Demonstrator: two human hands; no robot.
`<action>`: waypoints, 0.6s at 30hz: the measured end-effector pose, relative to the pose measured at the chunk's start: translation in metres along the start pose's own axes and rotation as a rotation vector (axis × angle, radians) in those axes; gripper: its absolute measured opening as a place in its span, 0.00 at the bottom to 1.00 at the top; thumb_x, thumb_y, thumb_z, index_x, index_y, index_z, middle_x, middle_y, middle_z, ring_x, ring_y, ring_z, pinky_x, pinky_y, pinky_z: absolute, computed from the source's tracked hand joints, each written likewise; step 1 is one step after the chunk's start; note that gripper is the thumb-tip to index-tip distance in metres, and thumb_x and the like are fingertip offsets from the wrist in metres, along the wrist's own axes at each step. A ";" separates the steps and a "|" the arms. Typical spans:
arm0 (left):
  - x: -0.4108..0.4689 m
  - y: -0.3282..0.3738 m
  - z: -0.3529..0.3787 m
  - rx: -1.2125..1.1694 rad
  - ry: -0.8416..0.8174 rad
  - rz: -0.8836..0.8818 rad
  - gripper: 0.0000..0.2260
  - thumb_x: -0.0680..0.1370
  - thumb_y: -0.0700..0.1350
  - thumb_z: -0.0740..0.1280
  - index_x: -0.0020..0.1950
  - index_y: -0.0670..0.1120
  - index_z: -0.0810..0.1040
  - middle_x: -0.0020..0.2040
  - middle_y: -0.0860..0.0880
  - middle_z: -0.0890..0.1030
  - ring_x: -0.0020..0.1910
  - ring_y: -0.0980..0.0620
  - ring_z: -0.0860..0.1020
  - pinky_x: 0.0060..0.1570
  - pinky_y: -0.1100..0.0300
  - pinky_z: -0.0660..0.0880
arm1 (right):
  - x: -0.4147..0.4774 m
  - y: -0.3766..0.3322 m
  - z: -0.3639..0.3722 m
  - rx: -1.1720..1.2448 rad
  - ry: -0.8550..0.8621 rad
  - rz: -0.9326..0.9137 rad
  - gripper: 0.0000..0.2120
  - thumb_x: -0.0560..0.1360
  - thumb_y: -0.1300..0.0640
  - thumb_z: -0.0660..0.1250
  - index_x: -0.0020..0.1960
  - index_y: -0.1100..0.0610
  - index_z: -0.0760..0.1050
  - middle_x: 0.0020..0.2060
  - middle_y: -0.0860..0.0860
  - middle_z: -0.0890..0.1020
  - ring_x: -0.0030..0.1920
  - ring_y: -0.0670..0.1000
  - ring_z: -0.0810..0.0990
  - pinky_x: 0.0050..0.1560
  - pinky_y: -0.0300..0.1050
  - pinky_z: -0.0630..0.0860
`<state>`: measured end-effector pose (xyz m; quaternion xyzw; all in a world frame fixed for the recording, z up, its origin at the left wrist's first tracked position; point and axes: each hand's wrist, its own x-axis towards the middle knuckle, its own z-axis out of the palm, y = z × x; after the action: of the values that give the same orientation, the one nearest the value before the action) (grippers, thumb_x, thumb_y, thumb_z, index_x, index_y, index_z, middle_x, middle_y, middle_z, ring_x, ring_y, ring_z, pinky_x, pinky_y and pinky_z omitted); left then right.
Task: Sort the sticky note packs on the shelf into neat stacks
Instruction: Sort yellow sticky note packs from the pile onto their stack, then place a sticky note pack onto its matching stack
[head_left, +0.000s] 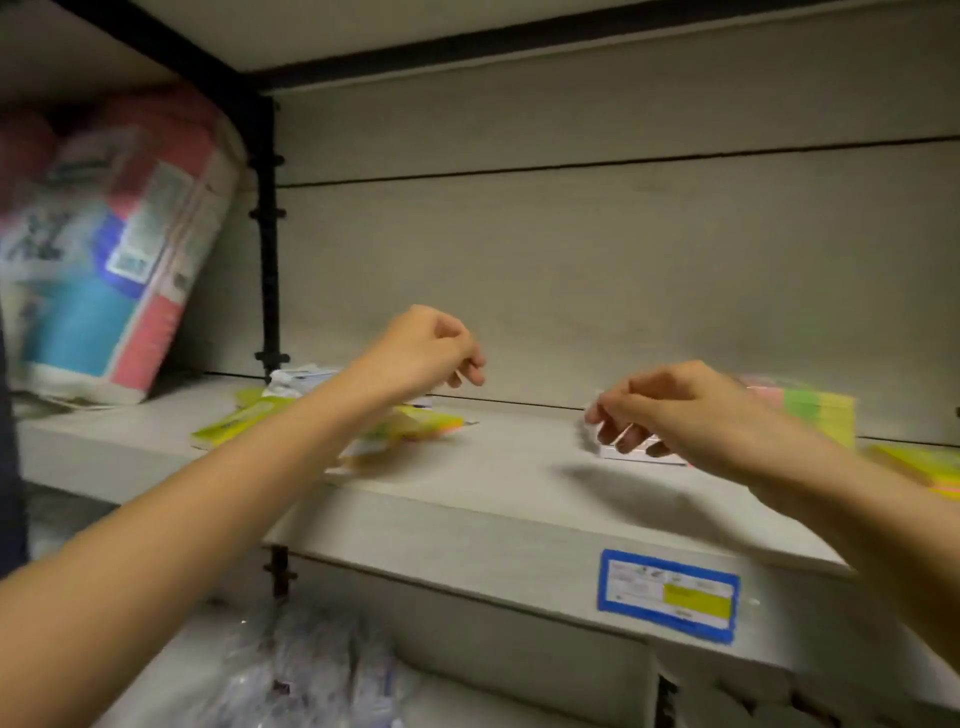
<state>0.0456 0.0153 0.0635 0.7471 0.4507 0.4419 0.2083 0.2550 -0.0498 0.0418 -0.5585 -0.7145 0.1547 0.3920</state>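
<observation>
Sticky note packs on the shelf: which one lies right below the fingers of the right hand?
The flat whitish pack, below the right hand. The multicoloured stack stands behind that hand; the yellow packs lie farther aside.

Dim, flat indoor light gives everything a grey-beige cast. A soft shadow falls on the shelf just below the right hand. Motion blur smears that hand, the left hand, the sticky note packs beside them and the wrapped package far left. Shelf edges bow toward the frame's borders.

pale grey wood-grain back wall, black metal upright, dim light.
</observation>
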 end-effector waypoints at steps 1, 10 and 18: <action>0.003 -0.015 -0.019 0.040 0.021 -0.004 0.12 0.77 0.37 0.59 0.36 0.44 0.78 0.35 0.47 0.81 0.32 0.53 0.73 0.35 0.62 0.71 | 0.011 -0.010 0.017 0.006 -0.040 0.026 0.13 0.77 0.54 0.61 0.38 0.52 0.81 0.32 0.44 0.84 0.32 0.40 0.80 0.35 0.35 0.72; 0.010 -0.103 -0.107 0.243 -0.064 0.060 0.07 0.77 0.46 0.65 0.44 0.49 0.82 0.40 0.55 0.84 0.43 0.58 0.80 0.43 0.66 0.72 | 0.084 -0.086 0.128 -0.148 -0.185 0.195 0.25 0.75 0.42 0.60 0.53 0.64 0.79 0.49 0.56 0.82 0.43 0.51 0.78 0.43 0.43 0.78; 0.010 -0.114 -0.118 0.309 -0.069 0.184 0.08 0.76 0.48 0.66 0.51 0.50 0.82 0.47 0.54 0.82 0.45 0.59 0.77 0.41 0.72 0.68 | 0.092 -0.097 0.145 -0.118 -0.185 0.353 0.17 0.74 0.46 0.66 0.50 0.60 0.79 0.41 0.50 0.79 0.40 0.47 0.75 0.38 0.37 0.72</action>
<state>-0.1078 0.0717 0.0493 0.8231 0.4355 0.3587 0.0651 0.0771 0.0342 0.0481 -0.6803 -0.6464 0.2293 0.2583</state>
